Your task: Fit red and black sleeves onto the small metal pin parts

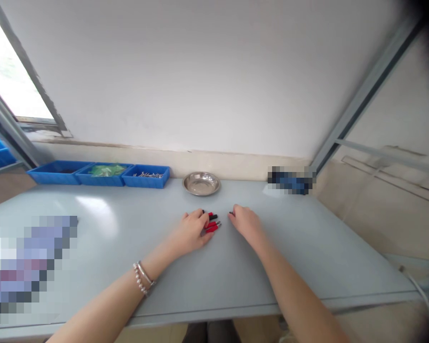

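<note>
Both my hands rest on a grey table [128,224]. My left hand [192,232] lies curled over a small cluster of red plugs with black and metal tips [213,224], its fingers touching them. My right hand [246,223] sits just to the right, fingers curled, with a small dark piece [230,213] at its fingertips; I cannot tell if it is pinched. A bracelet circles my left wrist [143,278].
A round steel dish [201,183] stands behind the hands near the wall. Three blue bins [103,174] line the back left, one with green parts, one with metal pins. Blurred patches lie at the front left and back right. The table edge runs close to me.
</note>
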Demonstrator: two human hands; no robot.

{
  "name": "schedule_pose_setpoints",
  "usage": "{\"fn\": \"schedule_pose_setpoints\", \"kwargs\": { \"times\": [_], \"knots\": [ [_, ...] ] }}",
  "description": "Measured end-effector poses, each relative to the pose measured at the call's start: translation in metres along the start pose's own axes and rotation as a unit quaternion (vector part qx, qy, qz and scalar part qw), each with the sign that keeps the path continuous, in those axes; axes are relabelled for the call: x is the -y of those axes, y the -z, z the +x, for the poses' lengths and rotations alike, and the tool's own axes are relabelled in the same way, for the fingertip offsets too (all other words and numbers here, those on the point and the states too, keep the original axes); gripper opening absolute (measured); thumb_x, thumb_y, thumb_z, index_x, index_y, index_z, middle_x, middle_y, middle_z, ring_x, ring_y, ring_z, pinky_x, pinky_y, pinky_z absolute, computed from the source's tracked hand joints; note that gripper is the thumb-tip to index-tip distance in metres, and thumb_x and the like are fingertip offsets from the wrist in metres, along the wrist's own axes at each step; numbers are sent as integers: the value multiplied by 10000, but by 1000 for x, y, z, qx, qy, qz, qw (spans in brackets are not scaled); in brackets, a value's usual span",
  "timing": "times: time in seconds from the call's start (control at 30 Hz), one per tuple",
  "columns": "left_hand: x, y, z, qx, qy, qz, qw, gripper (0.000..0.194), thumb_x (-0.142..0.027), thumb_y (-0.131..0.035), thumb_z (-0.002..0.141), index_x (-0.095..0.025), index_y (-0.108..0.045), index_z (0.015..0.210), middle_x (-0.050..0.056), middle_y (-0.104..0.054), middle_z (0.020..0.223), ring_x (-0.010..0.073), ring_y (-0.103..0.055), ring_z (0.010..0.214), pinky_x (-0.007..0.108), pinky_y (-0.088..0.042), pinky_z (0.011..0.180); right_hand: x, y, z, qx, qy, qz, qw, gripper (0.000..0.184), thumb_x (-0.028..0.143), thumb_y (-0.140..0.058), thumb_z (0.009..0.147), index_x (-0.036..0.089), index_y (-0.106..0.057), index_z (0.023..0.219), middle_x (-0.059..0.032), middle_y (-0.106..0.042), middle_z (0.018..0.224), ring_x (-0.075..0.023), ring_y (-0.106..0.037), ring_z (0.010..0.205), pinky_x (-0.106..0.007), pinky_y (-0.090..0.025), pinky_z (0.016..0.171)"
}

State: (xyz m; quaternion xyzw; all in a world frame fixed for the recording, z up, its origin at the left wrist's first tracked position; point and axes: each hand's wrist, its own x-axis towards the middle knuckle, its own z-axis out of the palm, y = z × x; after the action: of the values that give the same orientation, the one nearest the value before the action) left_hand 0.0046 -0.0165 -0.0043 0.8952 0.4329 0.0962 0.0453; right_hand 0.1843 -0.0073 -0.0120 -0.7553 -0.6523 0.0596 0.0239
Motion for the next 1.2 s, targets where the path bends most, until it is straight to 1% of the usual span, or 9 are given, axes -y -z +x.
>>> {"fn": "schedule_pose_setpoints", "kwargs": {
  "times": [0.17,0.3,0.47,0.63,0.77,0.93,1.07,1.2],
  "knots": [
    [-2,3,1,-16,11,-4,1000,234,-388,-363,848,-186,-476,819,42,-507,883,175,-533,784,306,-375,710,0,-1,-1,-12,10,0,1000,209,307,-417,834,175,-564,898,-118,-624,877,-237,-591,831,-290,-388,613],
    [3,4,4,-29,55,41,997,224,-308,-311,875,-176,-492,880,61,-508,883,192,-537,790,322,-374,696,0,-1,-1,-16,9,2,1000,202,292,-413,836,169,-563,890,-136,-622,894,-243,-591,826,-297,-381,613],
    [10,3,6,-18,88,76,993,203,-251,-334,867,-175,-518,909,68,-512,894,205,-548,797,332,-381,695,1,1,-2,-16,12,14,1000,188,277,-406,832,174,-558,874,-120,-621,871,-230,-594,794,-283,-364,582],
    [11,3,7,2,95,75,993,185,-252,-383,851,-164,-542,889,70,-529,881,209,-561,788,343,-396,710,4,0,0,-28,13,45,999,167,312,-436,811,197,-555,830,-84,-619,809,-206,-586,732,-257,-320,529],
    [10,5,7,18,102,74,992,198,-237,-380,850,-157,-555,896,78,-537,888,210,-573,772,346,-408,712,4,-4,2,-46,32,78,995,158,325,-457,802,199,-552,792,-60,-609,747,-176,-569,676,-242,-284,501],
    [11,6,5,33,111,70,991,206,-228,-369,848,-169,-550,927,85,-532,924,197,-586,752,314,-427,669,5,-5,2,-51,50,115,991,170,346,-467,791,204,-543,736,-26,-585,669,-150,-538,614,-231,-257,473],
    [11,6,6,36,115,62,991,186,-231,-377,844,-174,-533,929,76,-521,933,188,-587,768,285,-435,644,5,-5,1,-53,48,124,990,165,342,-475,787,205,-545,727,-16,-569,647,-135,-517,581,-226,-249,459],
    [11,5,7,41,118,53,991,171,-244,-387,841,-183,-517,936,62,-513,921,167,-587,742,256,-434,607,5,-4,1,-53,54,128,989,166,336,-476,789,202,-548,722,-7,-555,617,-124,-494,549,-223,-246,456]
  ]
}}
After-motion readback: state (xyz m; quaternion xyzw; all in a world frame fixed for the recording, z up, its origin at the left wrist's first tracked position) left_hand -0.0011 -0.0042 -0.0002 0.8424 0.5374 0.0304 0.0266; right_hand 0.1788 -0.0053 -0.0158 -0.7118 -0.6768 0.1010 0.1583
